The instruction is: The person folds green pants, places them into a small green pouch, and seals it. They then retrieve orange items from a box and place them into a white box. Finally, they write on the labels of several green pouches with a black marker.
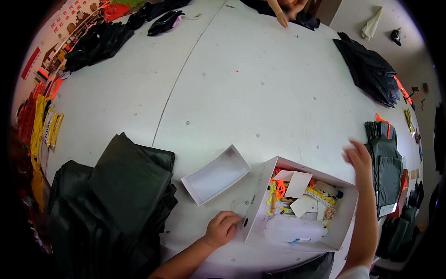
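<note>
My left hand (223,229) rests on the table beside the left wall of a white open box (346,228), fingers curled, nothing visible in them. A fingertip comes close to the wall; whether it touches is unclear. My right hand (358,158) hovers past the box's far right corner, fingers apart and slightly blurred, holding nothing. Inside the box lie a translucent bottle (292,229), a smaller clear bottle (328,189), a yellow tape measure (320,197), white cards (298,184), orange-handled scissors (280,189) and small loose items. Left of it sits a shallow white tray-like box (216,174) with a bare inside.
Dark green folded fabric (132,186) is piled at left. More dark folded stacks lie at right (388,172) and far right (367,69). Black fabric (100,42) covers the far left. Across the table are another person's hands (283,16). Black cloth (306,269) shows at the near edge.
</note>
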The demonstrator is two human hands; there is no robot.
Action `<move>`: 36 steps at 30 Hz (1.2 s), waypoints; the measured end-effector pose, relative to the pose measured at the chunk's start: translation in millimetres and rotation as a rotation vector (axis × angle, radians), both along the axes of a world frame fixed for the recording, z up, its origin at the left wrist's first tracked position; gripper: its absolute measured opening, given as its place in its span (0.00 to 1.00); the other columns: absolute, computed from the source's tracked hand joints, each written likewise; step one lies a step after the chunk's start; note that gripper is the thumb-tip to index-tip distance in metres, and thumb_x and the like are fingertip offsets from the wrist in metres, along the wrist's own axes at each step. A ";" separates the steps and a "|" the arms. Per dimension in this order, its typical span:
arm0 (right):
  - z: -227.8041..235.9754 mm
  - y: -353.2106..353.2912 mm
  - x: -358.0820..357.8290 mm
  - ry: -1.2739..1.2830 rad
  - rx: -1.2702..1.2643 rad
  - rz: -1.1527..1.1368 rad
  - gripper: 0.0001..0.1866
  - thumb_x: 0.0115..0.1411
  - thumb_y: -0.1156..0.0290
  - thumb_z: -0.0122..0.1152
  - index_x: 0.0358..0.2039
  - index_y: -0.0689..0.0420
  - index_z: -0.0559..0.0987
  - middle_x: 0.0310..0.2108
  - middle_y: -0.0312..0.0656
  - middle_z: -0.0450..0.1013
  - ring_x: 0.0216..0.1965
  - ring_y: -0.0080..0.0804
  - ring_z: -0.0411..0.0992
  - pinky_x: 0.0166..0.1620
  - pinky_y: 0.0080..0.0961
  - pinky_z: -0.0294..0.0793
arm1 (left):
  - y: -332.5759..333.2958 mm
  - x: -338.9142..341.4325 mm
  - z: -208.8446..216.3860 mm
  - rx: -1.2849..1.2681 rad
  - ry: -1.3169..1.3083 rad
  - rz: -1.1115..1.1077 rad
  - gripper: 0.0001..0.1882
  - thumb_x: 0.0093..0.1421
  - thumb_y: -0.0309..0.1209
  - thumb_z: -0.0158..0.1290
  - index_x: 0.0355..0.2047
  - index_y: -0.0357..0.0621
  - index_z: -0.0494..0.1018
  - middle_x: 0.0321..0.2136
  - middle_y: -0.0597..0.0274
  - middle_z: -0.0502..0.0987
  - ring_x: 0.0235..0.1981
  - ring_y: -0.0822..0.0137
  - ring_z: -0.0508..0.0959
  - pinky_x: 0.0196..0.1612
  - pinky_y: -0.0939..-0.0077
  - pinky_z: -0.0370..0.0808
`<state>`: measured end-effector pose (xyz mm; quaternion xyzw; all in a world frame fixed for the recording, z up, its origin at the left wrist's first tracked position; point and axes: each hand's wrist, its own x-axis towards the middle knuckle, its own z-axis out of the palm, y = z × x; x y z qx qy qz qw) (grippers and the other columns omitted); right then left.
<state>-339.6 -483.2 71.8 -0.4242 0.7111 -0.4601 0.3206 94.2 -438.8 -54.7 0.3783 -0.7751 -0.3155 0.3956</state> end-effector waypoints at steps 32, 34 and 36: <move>-47.3 95.1 100.7 0.321 0.168 0.756 0.23 0.52 0.80 0.49 0.48 0.52 0.78 0.49 0.47 0.74 0.50 0.45 0.72 0.54 0.36 0.71 | -26.4 0.4 127.1 0.043 -0.439 0.305 0.09 0.61 0.25 0.52 0.40 0.33 0.73 0.31 0.53 0.74 0.32 0.57 0.73 0.36 0.71 0.70; -56.1 91.9 76.3 0.686 0.127 0.544 0.21 0.52 0.80 0.51 0.48 0.59 0.77 0.50 0.47 0.73 0.51 0.43 0.71 0.53 0.34 0.71 | -27.7 1.1 124.4 0.040 -0.428 0.306 0.09 0.61 0.26 0.53 0.40 0.33 0.73 0.31 0.53 0.73 0.31 0.57 0.73 0.36 0.71 0.70; -52.6 89.6 63.4 0.758 0.296 0.446 0.19 0.51 0.78 0.55 0.46 0.59 0.77 0.48 0.48 0.73 0.50 0.43 0.72 0.52 0.34 0.72 | -28.8 -0.7 123.1 0.030 -0.418 0.291 0.08 0.61 0.26 0.53 0.39 0.34 0.73 0.30 0.53 0.73 0.31 0.57 0.73 0.36 0.71 0.70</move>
